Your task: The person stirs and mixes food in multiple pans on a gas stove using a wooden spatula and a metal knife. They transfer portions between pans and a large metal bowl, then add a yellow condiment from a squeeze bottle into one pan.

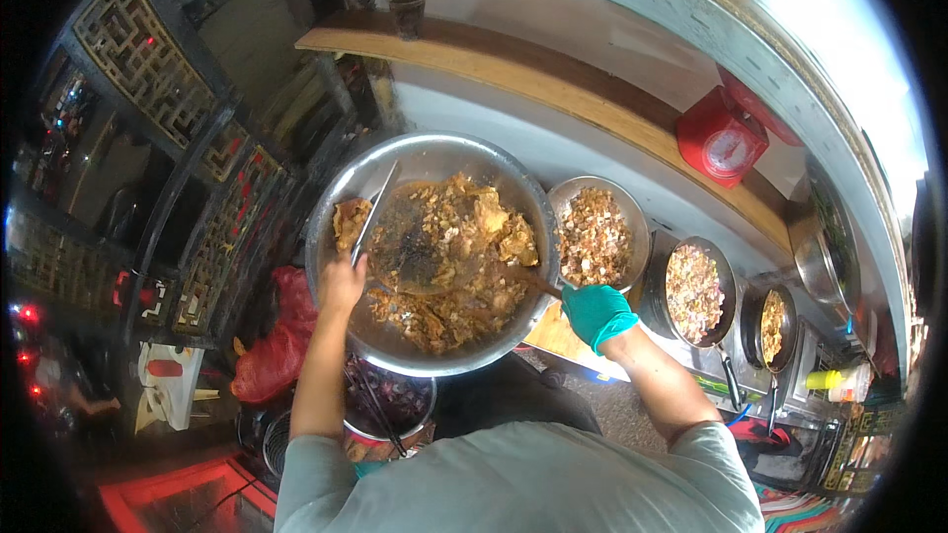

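Note:
A wide stainless steel bowl (444,364) lies before me, holding a wet brown mixture of chopped food (452,237) with larger yellowish pieces (490,213) and a dark patch. My left hand (342,283), bare, grips a long silver metal utensil (378,203) at the bowl's left side; its exact kind is unclear. A brown folded piece of food (348,223) rests beside it against the wall. In a green glove, my right hand (598,314) holds a wooden handle (544,285) over the right rim. The handle's far end is buried in the mixture.
To the right stand a smaller metal bowl (638,233) of chopped food and two frying pans (729,289) of food on a stove. A red scale (720,135) and a cup (407,15) sit on the wooden shelf (533,107). Lower left are red mesh sacks (270,355) and another bowl (429,400).

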`<state>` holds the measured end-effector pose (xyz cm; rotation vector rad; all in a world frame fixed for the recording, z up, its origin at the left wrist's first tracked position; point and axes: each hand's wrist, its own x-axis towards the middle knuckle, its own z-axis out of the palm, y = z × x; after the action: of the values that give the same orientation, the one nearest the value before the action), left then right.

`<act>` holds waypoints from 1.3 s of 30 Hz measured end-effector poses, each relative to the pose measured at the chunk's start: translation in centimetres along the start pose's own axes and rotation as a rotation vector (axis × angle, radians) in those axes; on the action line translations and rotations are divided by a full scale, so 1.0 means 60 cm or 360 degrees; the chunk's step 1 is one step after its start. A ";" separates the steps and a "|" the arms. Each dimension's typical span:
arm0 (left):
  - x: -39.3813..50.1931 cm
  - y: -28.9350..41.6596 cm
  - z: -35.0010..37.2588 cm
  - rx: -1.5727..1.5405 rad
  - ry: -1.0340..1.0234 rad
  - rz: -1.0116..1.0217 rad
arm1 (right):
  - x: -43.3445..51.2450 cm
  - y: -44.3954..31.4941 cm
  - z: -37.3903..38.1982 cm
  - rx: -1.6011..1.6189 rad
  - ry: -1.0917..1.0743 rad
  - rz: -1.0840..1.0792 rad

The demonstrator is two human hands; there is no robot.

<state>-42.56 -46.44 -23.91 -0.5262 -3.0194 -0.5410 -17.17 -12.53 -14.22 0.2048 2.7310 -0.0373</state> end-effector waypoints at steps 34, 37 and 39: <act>-0.089 0.072 0.064 -0.0275 -0.0245 -0.0201 | 0.108 -0.147 0.059 0.0229 0.0250 -0.0092; -0.094 0.068 0.075 -0.0146 -0.0171 -0.0168 | 0.168 -0.125 0.061 0.0339 0.0386 -0.0105; -0.103 0.070 0.074 -0.0258 -0.0097 -0.0299 | 0.173 -0.109 0.070 0.0314 0.0379 -0.0153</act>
<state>-35.23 -43.20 -27.22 -0.2689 -3.1194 -0.7989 -25.96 -17.80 -22.17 0.1401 2.9727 -0.3305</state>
